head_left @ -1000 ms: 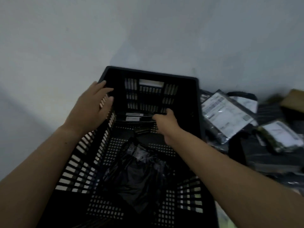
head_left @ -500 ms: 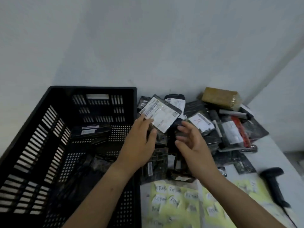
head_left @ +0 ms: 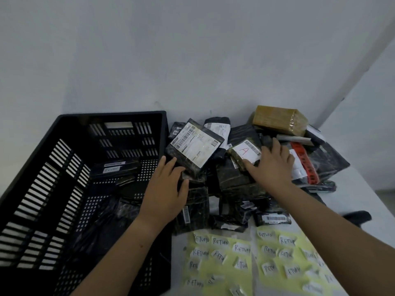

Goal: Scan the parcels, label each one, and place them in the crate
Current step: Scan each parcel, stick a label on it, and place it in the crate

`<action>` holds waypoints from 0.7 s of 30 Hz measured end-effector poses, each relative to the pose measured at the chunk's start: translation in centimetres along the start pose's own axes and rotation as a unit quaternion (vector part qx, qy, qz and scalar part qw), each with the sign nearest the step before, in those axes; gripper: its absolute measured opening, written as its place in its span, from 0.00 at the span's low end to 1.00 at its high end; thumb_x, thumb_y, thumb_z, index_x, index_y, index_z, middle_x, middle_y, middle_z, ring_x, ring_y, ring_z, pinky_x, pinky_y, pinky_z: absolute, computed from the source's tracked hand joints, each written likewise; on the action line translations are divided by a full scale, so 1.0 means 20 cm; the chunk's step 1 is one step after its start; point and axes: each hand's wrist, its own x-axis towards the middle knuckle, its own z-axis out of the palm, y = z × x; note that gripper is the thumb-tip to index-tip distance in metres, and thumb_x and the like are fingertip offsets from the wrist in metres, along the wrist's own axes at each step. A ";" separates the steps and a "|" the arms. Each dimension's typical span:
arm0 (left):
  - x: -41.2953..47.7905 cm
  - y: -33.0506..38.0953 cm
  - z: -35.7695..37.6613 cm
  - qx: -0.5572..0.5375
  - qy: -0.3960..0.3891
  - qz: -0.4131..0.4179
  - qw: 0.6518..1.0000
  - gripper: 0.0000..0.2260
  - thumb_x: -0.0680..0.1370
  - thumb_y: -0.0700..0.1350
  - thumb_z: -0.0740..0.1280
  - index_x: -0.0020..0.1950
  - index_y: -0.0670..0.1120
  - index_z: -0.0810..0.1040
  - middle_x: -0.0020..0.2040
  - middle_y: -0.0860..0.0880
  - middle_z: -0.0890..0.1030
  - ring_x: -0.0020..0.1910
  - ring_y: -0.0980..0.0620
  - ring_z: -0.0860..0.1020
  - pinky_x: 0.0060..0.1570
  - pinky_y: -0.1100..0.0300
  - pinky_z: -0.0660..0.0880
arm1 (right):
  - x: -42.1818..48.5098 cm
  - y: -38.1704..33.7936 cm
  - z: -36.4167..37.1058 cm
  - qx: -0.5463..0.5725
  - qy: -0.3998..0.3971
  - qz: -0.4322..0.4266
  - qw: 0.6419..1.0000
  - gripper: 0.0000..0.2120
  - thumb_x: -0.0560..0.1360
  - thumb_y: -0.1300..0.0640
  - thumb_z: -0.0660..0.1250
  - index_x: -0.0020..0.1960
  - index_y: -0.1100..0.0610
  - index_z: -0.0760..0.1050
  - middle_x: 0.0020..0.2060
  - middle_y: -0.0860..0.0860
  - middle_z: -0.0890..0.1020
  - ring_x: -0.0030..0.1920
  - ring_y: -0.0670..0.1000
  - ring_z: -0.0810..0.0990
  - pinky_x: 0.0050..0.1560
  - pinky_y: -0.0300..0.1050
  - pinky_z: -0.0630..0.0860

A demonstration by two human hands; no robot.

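A black slotted crate (head_left: 64, 133) stands on the left with a few dark parcels (head_left: 115, 167) lying inside. To its right is a heap of dark wrapped parcels. My left hand (head_left: 166, 189) reaches over the crate's right wall, its straight fingers touching the lower edge of a parcel with a large white barcode label (head_left: 195, 146). My right hand (head_left: 272, 165) lies spread over a parcel whose white label is marked with a red A (head_left: 243, 151), thumb at its near edge. Yellow sheets of white RETURN stickers (head_left: 224, 253) lie in front of the heap.
A brown taped box (head_left: 277, 119) tops the heap at the back. A parcel with red tape (head_left: 303, 161) lies right of my right hand. A black handheld scanner (head_left: 359, 216) shows partly behind my right forearm. Walls close in behind and to the right.
Both hands left the crate, where the right one set a parcel down, and swung right to the heap. They now touch two labelled parcels. The view turned right with them.
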 end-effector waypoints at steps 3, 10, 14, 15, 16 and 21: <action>0.00 -0.01 0.01 0.003 0.000 -0.001 1.000 0.20 0.84 0.53 0.60 0.73 0.45 0.73 0.80 0.47 0.64 0.83 0.49 0.48 0.78 0.57 0.50 | 0.00 0.00 0.01 0.036 0.039 -0.010 0.999 0.34 0.71 0.34 0.68 0.67 0.55 0.71 0.76 0.57 0.60 0.74 0.62 0.58 0.71 0.59 0.56; 0.00 -0.02 0.00 0.011 -0.001 -0.006 1.000 0.24 0.82 0.58 0.58 0.72 0.46 0.74 0.79 0.47 0.66 0.82 0.46 0.52 0.79 0.54 0.48 | -0.16 0.03 -0.10 0.294 0.065 -0.068 0.951 0.21 0.75 0.51 0.72 0.65 0.47 0.69 0.49 0.47 0.82 0.45 0.45 0.79 0.45 0.45 0.72; -0.02 0.14 -0.01 -0.014 0.030 0.032 0.999 0.24 0.81 0.59 0.58 0.72 0.47 0.74 0.76 0.49 0.70 0.79 0.47 0.61 0.80 0.49 0.53 | -0.35 0.11 -0.24 0.437 0.032 -0.071 0.896 0.22 0.76 0.56 0.72 0.66 0.46 0.69 0.51 0.38 0.79 0.47 0.36 0.81 0.40 0.36 0.80; -0.03 0.23 -0.01 -0.075 0.022 0.023 0.997 0.23 0.82 0.58 0.60 0.73 0.48 0.73 0.75 0.51 0.70 0.78 0.51 0.63 0.78 0.52 0.58 | -0.40 0.14 -0.27 0.463 0.017 -0.071 0.883 0.22 0.76 0.57 0.72 0.66 0.46 0.69 0.52 0.40 0.80 0.48 0.38 0.82 0.43 0.39 0.81; -0.05 0.33 -0.01 -0.157 -0.003 -0.004 0.988 0.22 0.83 0.57 0.61 0.74 0.50 0.71 0.74 0.55 0.69 0.75 0.56 0.65 0.75 0.57 0.62 | -0.44 0.17 -0.29 0.490 -0.004 -0.069 0.869 0.21 0.76 0.58 0.72 0.65 0.47 0.70 0.52 0.42 0.82 0.49 0.41 0.83 0.45 0.40 0.82; -0.14 0.72 0.08 -0.480 -0.153 -0.144 0.852 0.17 0.84 0.57 0.59 0.72 0.59 0.70 0.68 0.60 0.76 0.65 0.62 0.75 0.63 0.61 0.73 | -0.64 0.35 -0.33 0.560 -0.106 -0.053 0.820 0.22 0.75 0.60 0.73 0.65 0.49 0.71 0.53 0.50 0.84 0.51 0.49 0.85 0.49 0.49 0.83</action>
